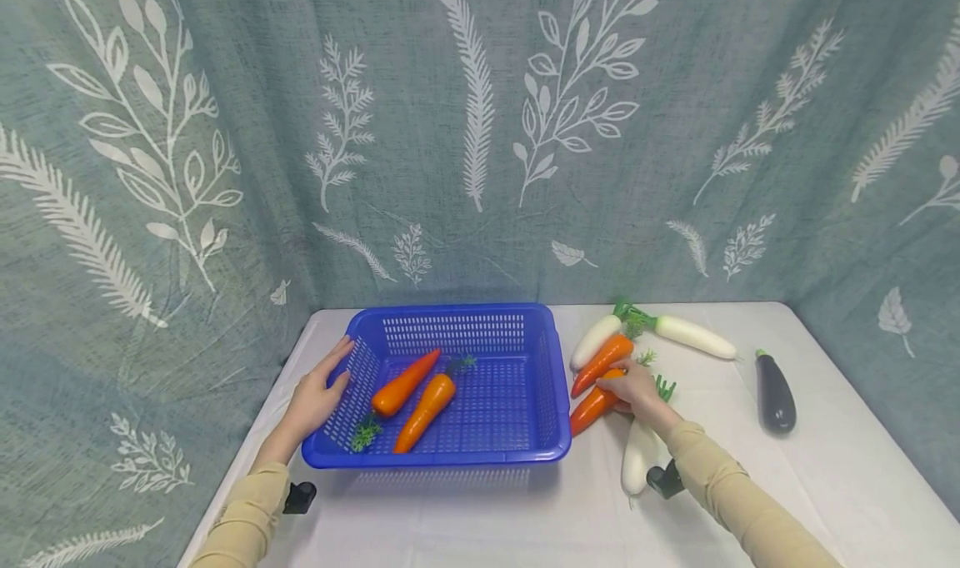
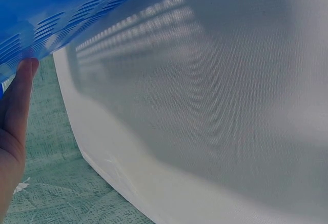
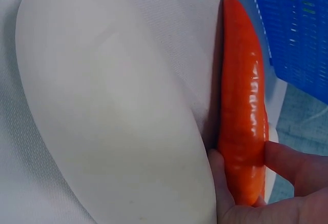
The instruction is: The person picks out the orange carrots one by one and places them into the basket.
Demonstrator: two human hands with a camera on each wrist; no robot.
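Observation:
My left hand (image 1: 318, 393) rests at the left side of a blue plastic basket (image 1: 450, 460), its fingers extended along the rim. In the left wrist view, a straight finger (image 2: 19, 98) touches the basket's slotted outer wall (image 2: 66, 21). Two orange carrots (image 1: 405, 385) (image 1: 426, 411) lie inside the basket. To the basket's right, my right hand (image 1: 637, 393) grips another carrot (image 1: 592, 410), with thumb and fingers on opposite sides of its thick end in the right wrist view (image 3: 242, 106). A further carrot (image 1: 606, 360) lies just behind it. A white radish (image 1: 637, 460) is beneath my right wrist.
Behind the carrots lie two more white radishes (image 1: 596, 343) (image 1: 693, 336) with green tops. A dark eggplant (image 1: 775, 393) lies at the far right of the white table (image 1: 847, 468). A patterned green curtain (image 1: 420, 135) surrounds the table's back and sides.

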